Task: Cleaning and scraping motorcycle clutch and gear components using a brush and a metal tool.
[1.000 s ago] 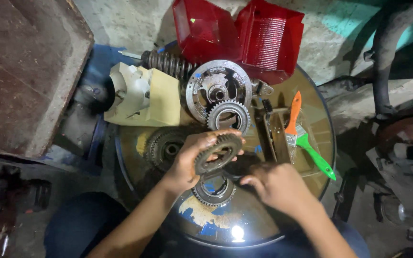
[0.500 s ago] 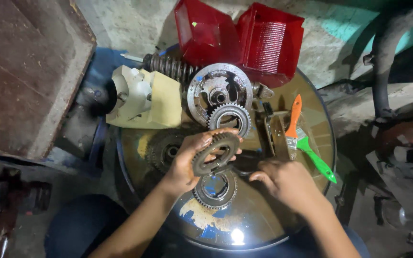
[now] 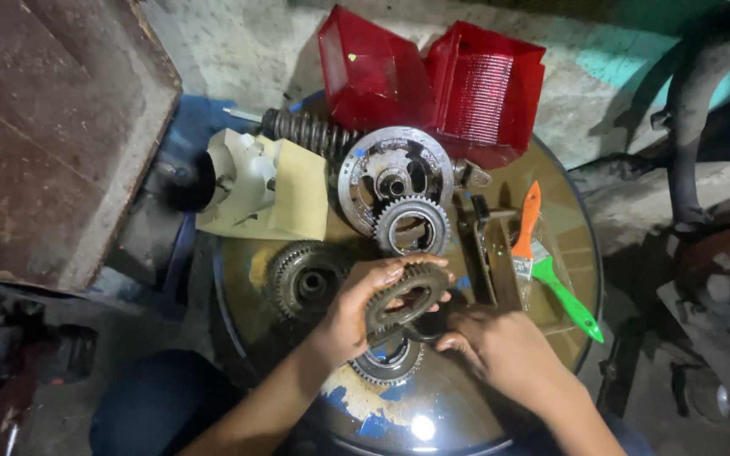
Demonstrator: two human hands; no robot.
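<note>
The left hand (image 3: 356, 317) is closed around a dark toothed gear ring (image 3: 405, 297), fingers over its far rim and thumb at the near edge, holding it tilted just above the drum top (image 3: 568, 219) that serves as a desk. The right hand (image 3: 500, 350) sits just right of it, fingers curled near the ring's lower edge; whether it pinches anything I cannot tell.

The ring looks like stiff, heavy steel, probably oily and slippery, so the toothed rim gives the surest hold.

Below the ring lies another gear (image 3: 386, 367). To the left rests a dark gear (image 3: 306, 283); farther off, a bright gear (image 3: 413, 226) against a round hub plate (image 3: 365, 165). Right lies a brush (image 3: 551, 262); beyond stand red lamp covers (image 3: 433, 76).
</note>
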